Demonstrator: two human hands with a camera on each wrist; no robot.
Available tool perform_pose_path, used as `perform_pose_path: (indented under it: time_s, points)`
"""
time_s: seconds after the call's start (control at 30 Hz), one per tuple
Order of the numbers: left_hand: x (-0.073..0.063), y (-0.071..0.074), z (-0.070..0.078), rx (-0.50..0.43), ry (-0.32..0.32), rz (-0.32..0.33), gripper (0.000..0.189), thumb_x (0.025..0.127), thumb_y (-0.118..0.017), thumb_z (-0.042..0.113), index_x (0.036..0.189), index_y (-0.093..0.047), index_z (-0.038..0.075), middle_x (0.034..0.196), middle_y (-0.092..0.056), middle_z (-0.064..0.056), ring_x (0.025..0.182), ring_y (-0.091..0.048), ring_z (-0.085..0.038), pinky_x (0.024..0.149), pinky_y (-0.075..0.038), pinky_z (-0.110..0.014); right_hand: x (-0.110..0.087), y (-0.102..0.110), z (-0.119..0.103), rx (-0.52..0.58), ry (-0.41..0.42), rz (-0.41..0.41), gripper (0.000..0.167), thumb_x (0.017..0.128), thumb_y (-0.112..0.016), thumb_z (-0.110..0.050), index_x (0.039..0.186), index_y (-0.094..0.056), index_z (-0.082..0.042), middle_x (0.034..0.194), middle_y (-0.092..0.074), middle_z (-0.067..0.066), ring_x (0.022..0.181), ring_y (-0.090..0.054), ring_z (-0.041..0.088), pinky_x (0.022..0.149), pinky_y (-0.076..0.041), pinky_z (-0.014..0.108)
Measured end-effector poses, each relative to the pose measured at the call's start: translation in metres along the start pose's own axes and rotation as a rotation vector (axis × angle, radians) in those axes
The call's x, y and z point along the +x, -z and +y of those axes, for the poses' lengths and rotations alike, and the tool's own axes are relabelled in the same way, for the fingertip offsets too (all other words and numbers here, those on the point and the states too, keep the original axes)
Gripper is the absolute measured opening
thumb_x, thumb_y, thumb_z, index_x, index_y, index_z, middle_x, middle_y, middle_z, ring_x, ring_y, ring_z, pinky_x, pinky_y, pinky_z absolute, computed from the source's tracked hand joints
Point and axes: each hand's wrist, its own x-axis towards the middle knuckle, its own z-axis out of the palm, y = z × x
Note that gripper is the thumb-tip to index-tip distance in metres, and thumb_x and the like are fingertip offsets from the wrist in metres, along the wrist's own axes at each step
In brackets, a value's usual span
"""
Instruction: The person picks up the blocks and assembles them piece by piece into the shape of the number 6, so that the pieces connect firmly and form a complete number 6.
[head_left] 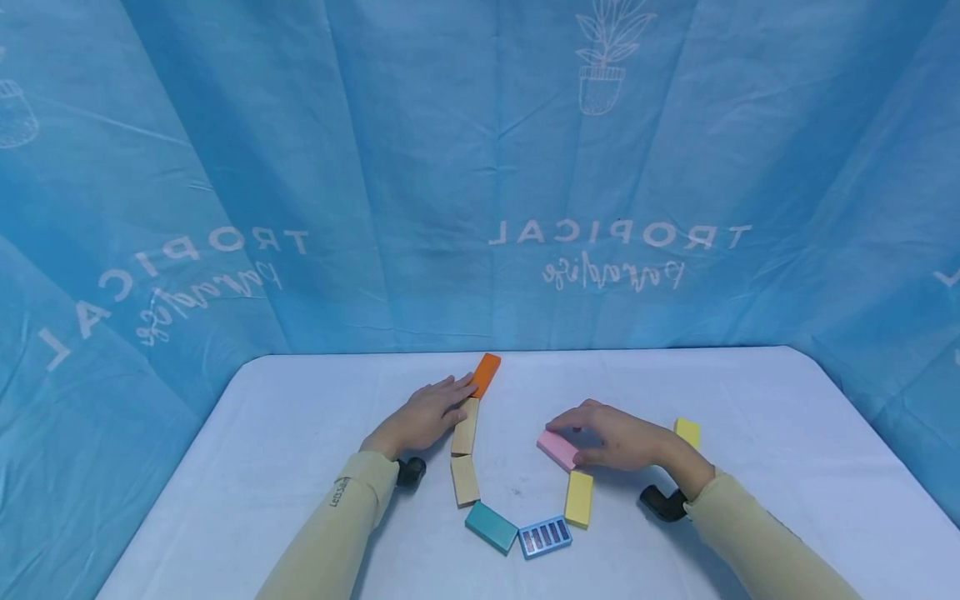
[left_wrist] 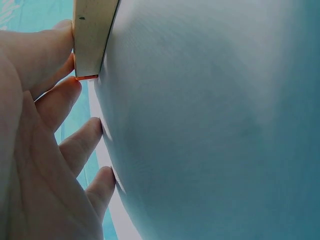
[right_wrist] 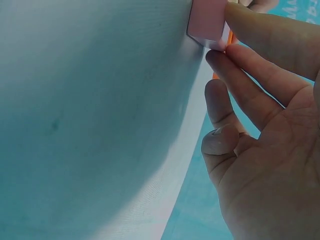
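Several blocks lie end to end in a curve on the white table. My left hand [head_left: 427,415] has its fingers spread and fairly straight. Its thumb touches the side of a plain wooden block [head_left: 465,427], and its fingertips rest by the orange block [head_left: 487,375] at the far left end. My right hand [head_left: 618,437] pinches the pink block [head_left: 557,450] between thumb and fingers at the curve's other end. The pink block also shows at the top of the right wrist view, its far end against the fingertips.
A second wooden block [head_left: 465,481], a teal block [head_left: 491,527], a blue slotted block [head_left: 545,537] and a yellow block [head_left: 578,499] form the rest of the curve. Another yellow block [head_left: 687,432] lies apart, behind my right wrist. A blue curtain [head_left: 450,167] hangs behind the table.
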Motion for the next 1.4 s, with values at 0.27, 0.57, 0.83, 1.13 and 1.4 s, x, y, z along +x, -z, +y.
perform_pose_path:
  time_s: [0.27,0.57,0.83,1.13,1.4]
  points:
    - [-0.001,0.001,0.001,0.000,-0.004,-0.002,0.053,0.106,-0.052,0.025,0.156,-0.039,0.012,0.164,-0.028,-0.004,0.151,-0.023,-0.030,0.122,-0.019,-0.054,0.000,0.000,-0.002,0.002,-0.010,0.000,0.049,0.091,-0.073,-0.013,0.139,-0.062,-0.014,0.137,-0.061,-0.003,0.122,-0.053,0.019,0.102,-0.050,0.045]
    - [-0.001,0.001,0.000,0.007,0.004,-0.004,0.053,0.107,-0.051,0.027,0.156,-0.038,0.014,0.165,-0.027,-0.002,0.152,-0.023,-0.028,0.122,-0.019,-0.052,0.000,0.000,-0.001,0.006,-0.001,0.003,0.049,0.092,-0.073,-0.012,0.139,-0.062,-0.015,0.136,-0.061,-0.004,0.121,-0.053,0.019,0.101,-0.050,0.044]
    - [0.000,0.000,0.000,0.015,0.007,-0.010,0.053,0.107,-0.051,0.028,0.157,-0.038,0.015,0.165,-0.027,-0.001,0.152,-0.022,-0.028,0.122,-0.019,-0.052,-0.004,-0.001,0.002,0.012,-0.045,0.071,0.050,0.090,-0.074,-0.017,0.139,-0.061,-0.016,0.135,-0.061,-0.004,0.117,-0.055,0.018,0.098,-0.052,0.044]
    - [-0.001,0.001,0.001,0.012,0.001,-0.013,0.053,0.107,-0.051,0.027,0.156,-0.038,0.013,0.165,-0.027,-0.003,0.152,-0.023,-0.029,0.122,-0.019,-0.052,-0.019,-0.003,0.007,0.047,-0.055,0.248,0.048,0.090,-0.075,-0.017,0.136,-0.062,-0.014,0.132,-0.062,-0.002,0.111,-0.056,0.023,0.092,-0.050,0.050]
    - [-0.001,0.002,0.002,0.011,-0.003,-0.014,0.052,0.107,-0.050,0.025,0.156,-0.038,0.011,0.164,-0.028,-0.005,0.151,-0.023,-0.031,0.122,-0.019,-0.054,-0.037,-0.003,0.014,0.061,-0.103,0.391,0.047,0.088,-0.078,-0.015,0.133,-0.064,-0.015,0.130,-0.062,-0.001,0.111,-0.057,0.029,0.087,-0.051,0.051]
